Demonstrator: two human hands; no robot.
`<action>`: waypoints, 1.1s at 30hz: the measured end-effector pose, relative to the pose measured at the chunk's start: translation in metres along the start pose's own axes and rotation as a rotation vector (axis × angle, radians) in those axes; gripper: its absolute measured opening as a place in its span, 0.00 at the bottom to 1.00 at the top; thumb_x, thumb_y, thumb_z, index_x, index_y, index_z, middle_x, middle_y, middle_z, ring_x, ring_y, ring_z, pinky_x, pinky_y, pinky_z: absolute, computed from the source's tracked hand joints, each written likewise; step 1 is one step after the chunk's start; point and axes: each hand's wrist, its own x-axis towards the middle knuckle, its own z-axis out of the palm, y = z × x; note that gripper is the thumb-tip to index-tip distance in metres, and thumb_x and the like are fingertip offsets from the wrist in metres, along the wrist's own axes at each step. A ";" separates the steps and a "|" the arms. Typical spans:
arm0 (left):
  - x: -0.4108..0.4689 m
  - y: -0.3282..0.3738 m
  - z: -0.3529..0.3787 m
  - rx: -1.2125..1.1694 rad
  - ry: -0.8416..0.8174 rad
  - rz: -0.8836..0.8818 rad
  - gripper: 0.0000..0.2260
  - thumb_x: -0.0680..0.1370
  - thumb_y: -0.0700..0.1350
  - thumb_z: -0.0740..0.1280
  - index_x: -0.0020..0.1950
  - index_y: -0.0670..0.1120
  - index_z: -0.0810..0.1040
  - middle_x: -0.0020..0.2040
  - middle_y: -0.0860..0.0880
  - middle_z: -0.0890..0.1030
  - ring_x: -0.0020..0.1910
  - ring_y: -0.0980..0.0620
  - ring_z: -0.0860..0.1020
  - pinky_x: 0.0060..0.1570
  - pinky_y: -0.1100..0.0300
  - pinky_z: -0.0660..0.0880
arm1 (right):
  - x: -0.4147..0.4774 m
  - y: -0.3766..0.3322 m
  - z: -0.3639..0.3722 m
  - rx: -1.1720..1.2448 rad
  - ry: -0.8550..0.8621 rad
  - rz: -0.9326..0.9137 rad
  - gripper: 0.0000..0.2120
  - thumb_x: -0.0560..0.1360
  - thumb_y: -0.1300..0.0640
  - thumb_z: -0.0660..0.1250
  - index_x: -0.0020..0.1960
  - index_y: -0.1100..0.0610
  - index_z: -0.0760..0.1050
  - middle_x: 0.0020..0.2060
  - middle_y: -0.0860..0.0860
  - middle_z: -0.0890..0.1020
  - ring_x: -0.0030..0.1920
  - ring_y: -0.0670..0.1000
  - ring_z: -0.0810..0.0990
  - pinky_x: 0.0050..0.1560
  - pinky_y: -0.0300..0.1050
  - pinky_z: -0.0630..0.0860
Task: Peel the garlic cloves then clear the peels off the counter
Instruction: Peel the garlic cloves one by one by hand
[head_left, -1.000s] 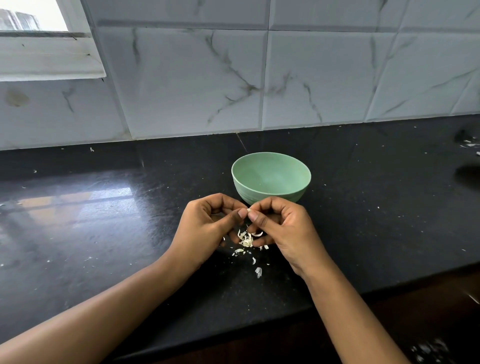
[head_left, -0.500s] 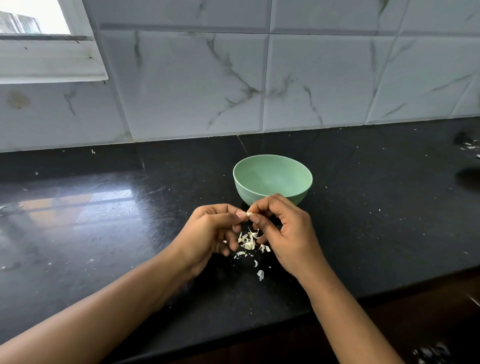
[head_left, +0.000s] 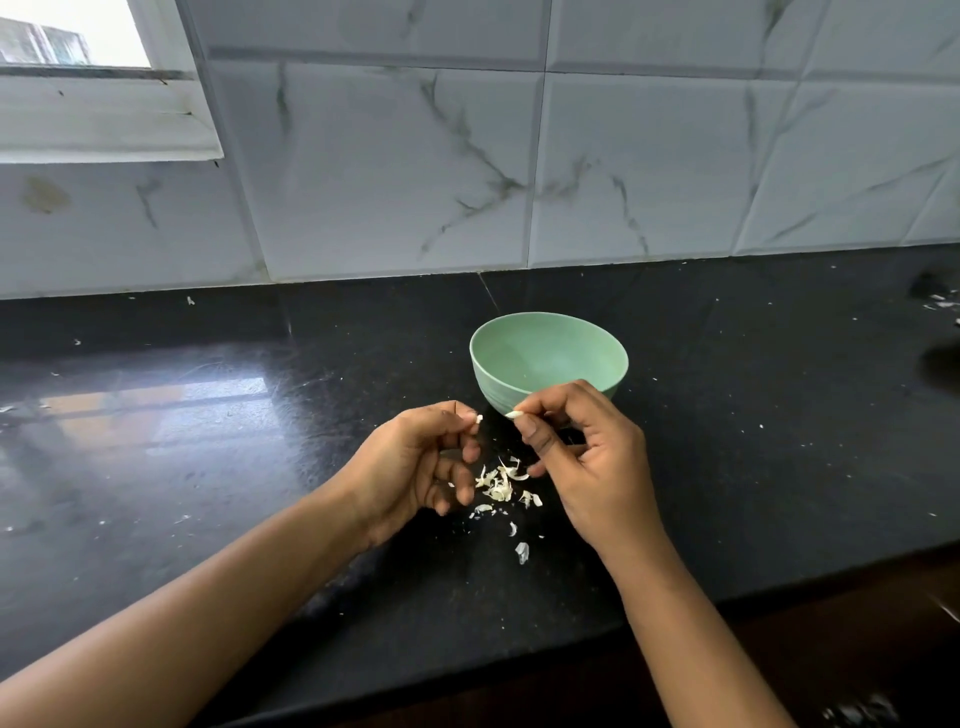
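Observation:
My right hand (head_left: 587, 462) pinches a small pale garlic clove (head_left: 514, 414) between thumb and forefinger, just in front of the green bowl (head_left: 550, 358). A little to the left, my left hand (head_left: 415, 467) pinches a tiny white scrap of peel (head_left: 479, 419) at its fingertips. The two hands are apart with a small gap between them. Below that gap a loose pile of garlic peels (head_left: 501, 486) lies on the black counter (head_left: 208, 441), with a few stray flakes (head_left: 521, 551) nearer me. The bowl's inside looks empty from here.
A marble-tiled wall (head_left: 571, 156) rises behind the counter, with a window sill (head_left: 104, 119) at the upper left. More white scraps (head_left: 940, 304) lie at the far right. The counter's front edge (head_left: 779, 592) runs just below my wrists.
My hands, joined at the fingertips a second ago, have pulled apart. The clove stayed with the right hand and a bit of peel came away in the left.

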 end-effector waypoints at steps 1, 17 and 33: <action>0.000 -0.001 0.001 0.085 0.024 0.052 0.05 0.74 0.43 0.60 0.38 0.45 0.68 0.31 0.47 0.72 0.20 0.50 0.71 0.17 0.68 0.61 | 0.000 0.002 0.001 -0.006 -0.017 0.032 0.02 0.73 0.57 0.69 0.43 0.51 0.78 0.39 0.42 0.77 0.38 0.48 0.78 0.31 0.50 0.79; -0.004 -0.005 -0.010 1.102 0.346 0.539 0.09 0.71 0.49 0.72 0.48 0.60 0.80 0.35 0.65 0.81 0.34 0.66 0.79 0.41 0.56 0.79 | -0.002 0.012 0.002 -0.064 -0.063 0.183 0.01 0.72 0.52 0.68 0.43 0.46 0.78 0.39 0.42 0.79 0.38 0.50 0.79 0.36 0.55 0.80; -0.001 -0.008 -0.011 0.924 0.298 0.499 0.08 0.76 0.46 0.69 0.50 0.59 0.79 0.38 0.60 0.82 0.33 0.57 0.80 0.37 0.57 0.77 | -0.002 0.013 0.001 -0.071 -0.036 0.212 0.03 0.70 0.50 0.69 0.40 0.49 0.79 0.36 0.44 0.79 0.36 0.50 0.79 0.34 0.54 0.79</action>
